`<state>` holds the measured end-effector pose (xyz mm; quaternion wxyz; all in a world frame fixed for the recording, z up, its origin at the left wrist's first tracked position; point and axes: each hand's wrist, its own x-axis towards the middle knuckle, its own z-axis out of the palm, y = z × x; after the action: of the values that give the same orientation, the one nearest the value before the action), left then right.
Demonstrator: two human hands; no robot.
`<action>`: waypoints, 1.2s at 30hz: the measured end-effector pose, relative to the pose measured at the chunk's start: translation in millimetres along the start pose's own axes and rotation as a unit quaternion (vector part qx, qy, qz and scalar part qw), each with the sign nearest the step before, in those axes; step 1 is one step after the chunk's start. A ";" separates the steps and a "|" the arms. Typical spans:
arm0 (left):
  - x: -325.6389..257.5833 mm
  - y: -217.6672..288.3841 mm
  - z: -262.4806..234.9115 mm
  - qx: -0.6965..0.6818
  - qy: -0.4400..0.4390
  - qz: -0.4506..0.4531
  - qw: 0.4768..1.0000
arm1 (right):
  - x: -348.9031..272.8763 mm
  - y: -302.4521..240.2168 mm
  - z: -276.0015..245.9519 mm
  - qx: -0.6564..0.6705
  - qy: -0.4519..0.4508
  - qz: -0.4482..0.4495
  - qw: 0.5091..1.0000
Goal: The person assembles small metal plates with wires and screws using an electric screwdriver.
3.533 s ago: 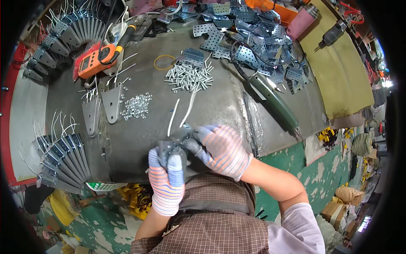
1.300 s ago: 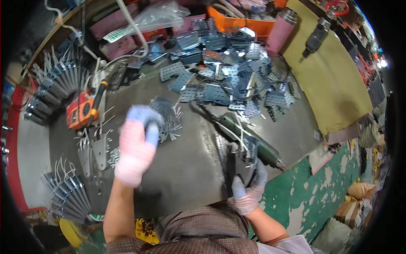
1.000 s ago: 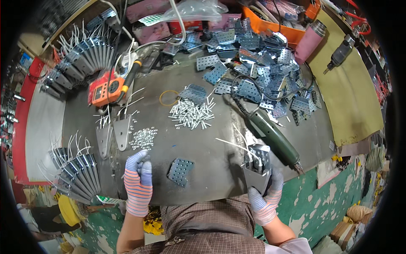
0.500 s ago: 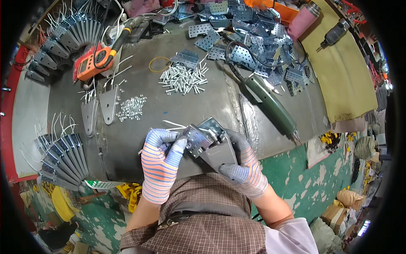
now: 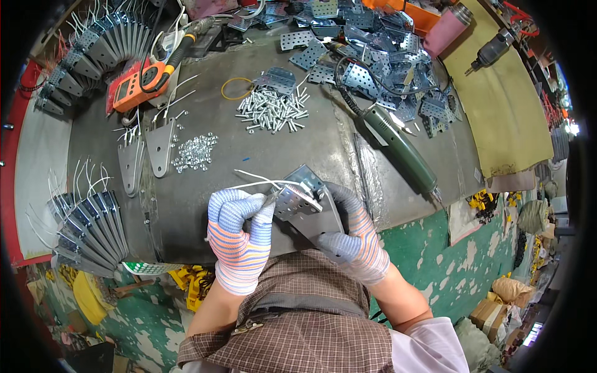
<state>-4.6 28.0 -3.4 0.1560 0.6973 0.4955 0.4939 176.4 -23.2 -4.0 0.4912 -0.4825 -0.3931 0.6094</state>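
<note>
In front of my apron, my right hand (image 5: 357, 239), in a striped knit glove, grips a tapered grey metal housing (image 5: 315, 226). White wires (image 5: 258, 183) come out at its upper end and point left. Bluish perforated metal brackets (image 5: 297, 202) sit at that end, one folded toward me and one behind. My left hand (image 5: 240, 233), gloved too, is closed in a pinch on the near bracket's left edge. Whether a small screw is also between those fingertips is hidden. Beyond lie a pile of screws (image 5: 273, 110) and a smaller heap of nuts (image 5: 195, 153).
A green electric screwdriver (image 5: 398, 146) lies at the right, its cable running to heaped perforated brackets (image 5: 367, 56). Two grey housings (image 5: 160, 148) lie left, near an orange multimeter (image 5: 138, 85). Wired housings stand in rows (image 5: 93, 233) along the left edge. A yellow rubber band (image 5: 236, 88) lies behind the screws.
The held housing and brackets have tilted, so the near bracket now shows more edge-on. The white wires stand out further to the left. Both hands keep their grip.
</note>
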 end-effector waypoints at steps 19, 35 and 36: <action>-15.2 29.6 16.8 -0.328 0.070 -0.336 0.880 | -15.1 -15.5 24.6 -0.229 0.031 -0.137 0.963; -40.0 3.9 32.0 -0.178 -0.015 -0.033 0.983 | 39.0 -56.3 -118.4 -0.749 0.209 -0.122 0.617; -41.2 4.2 32.6 -0.181 -0.018 -0.031 0.983 | 40.6 -58.2 -125.2 -0.738 0.190 -0.072 0.644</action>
<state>24.3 0.2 -37.6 0.3040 0.6507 0.4163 0.5575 309.0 29.2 15.1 0.0789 -0.7607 -0.6438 -0.0249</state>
